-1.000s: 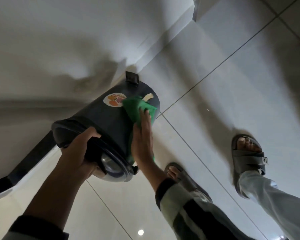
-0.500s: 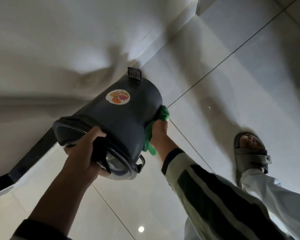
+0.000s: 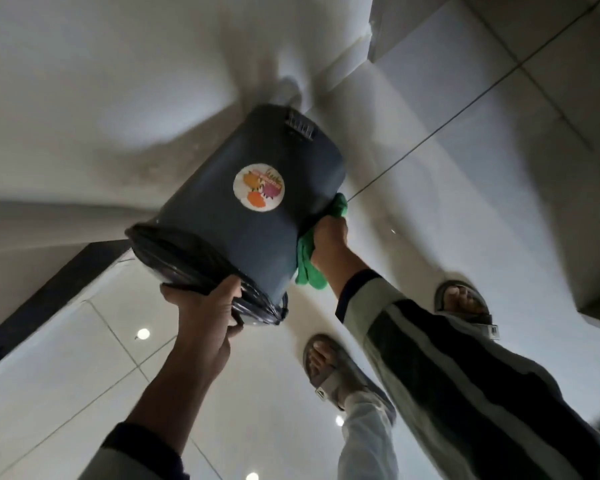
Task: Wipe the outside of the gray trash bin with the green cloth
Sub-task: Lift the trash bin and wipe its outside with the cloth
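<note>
The gray trash bin [image 3: 257,216] is held off the floor, tilted with its base away from me and its rim, lined with a black bag, toward me. A round colourful sticker [image 3: 258,187] faces up on its side. My left hand [image 3: 207,306] grips the rim at the near end. My right hand [image 3: 329,240] presses the green cloth [image 3: 307,268] against the bin's right side; most of the cloth is hidden behind hand and bin.
Pale glossy floor tiles lie below, with a white wall at upper left and a dark baseboard [image 3: 49,292] along it. My two sandalled feet [image 3: 326,368] [image 3: 465,306] stand at lower right. A wall corner [image 3: 374,26] juts in at the top.
My right hand slid the cloth from the top of the bin, by the sticker, round to its right side. The bin has turned and tilted further, and my left hand shifted lower on the rim.
</note>
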